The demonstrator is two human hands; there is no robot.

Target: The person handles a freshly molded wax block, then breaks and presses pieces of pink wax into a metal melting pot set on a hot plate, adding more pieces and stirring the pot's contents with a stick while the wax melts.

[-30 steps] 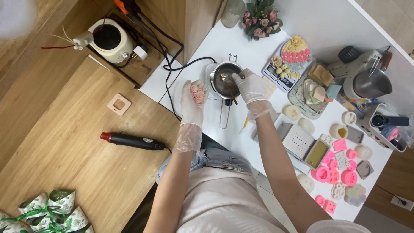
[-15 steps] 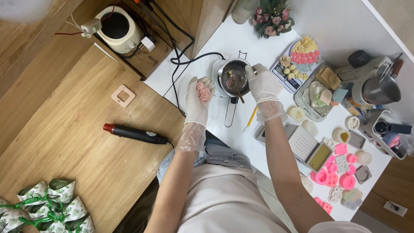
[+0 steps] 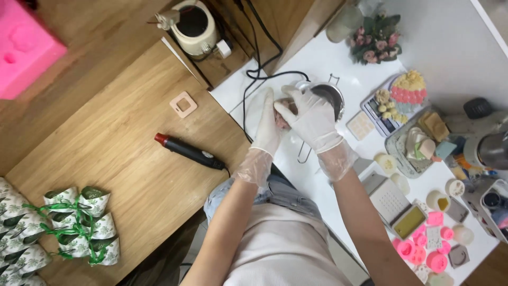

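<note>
Both gloved hands have closed together since the earlier frame: my right hand (image 3: 312, 119), previously over the small metal pot (image 3: 329, 99), now sits against my left hand (image 3: 269, 124). Between them is a pinkish lump (image 3: 281, 108), held above the white table (image 3: 328, 53) just at nine o'clock of the pot. The left palm stands open and upright behind the lump, fingers pressed together and extended. The right hand's fingers curl over the lump from three o'clock; I cannot tell whether they pinch it or merely press on it, since the glove hides the contact.

Surroundings: a black cable (image 3: 259, 74) runs from twelve o'clock toward the hands; a black heat tool with a red tip (image 3: 188, 151) lies on the wooden top (image 3: 106, 137) at nine o'clock; a grater (image 3: 389, 198) and pink moulds (image 3: 423, 251) lie at four to five o'clock; a tray of small shaped pieces (image 3: 397, 98) lies at three o'clock.

Handling, as I judge it: keep the lump cupped in the left palm, work it with even right-hand pressure, and stay clear of the pot's rim and the cable.
</note>
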